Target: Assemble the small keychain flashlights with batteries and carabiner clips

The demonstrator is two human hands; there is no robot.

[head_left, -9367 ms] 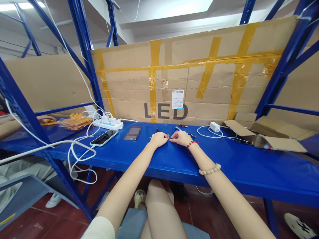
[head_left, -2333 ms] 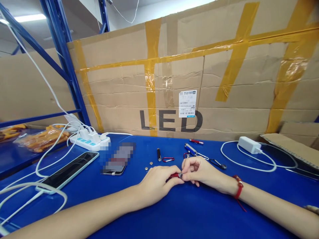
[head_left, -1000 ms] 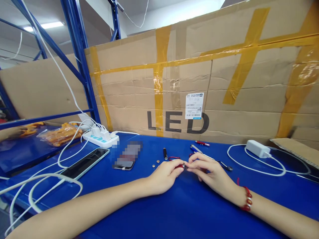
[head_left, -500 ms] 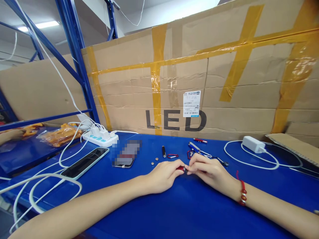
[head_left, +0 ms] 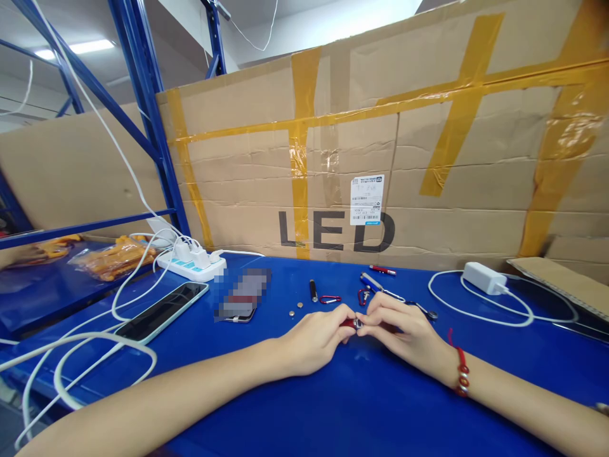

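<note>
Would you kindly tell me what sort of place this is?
Probably a workshop or warehouse workstation: a blue metal post beside the blue tabletop, a taped cardboard panel printed LED behind it, and a power strip on the tabletop.

Workshop, blue metal racking [head_left: 148, 95], blue workbench [head_left: 361, 406], taped cardboard partition [head_left: 252, 184], power strip [head_left: 202, 273]

The left arm [head_left: 181, 395] lies slanted from the lower left, the right arm [head_left: 528, 397] from the lower right. The left hand [head_left: 309, 341] is curled, back upward, fingertips [head_left: 350, 314] pinched; the right hand [head_left: 406, 333] faces it, fingers [head_left: 386, 303] bent into a pinch close by.
</note>
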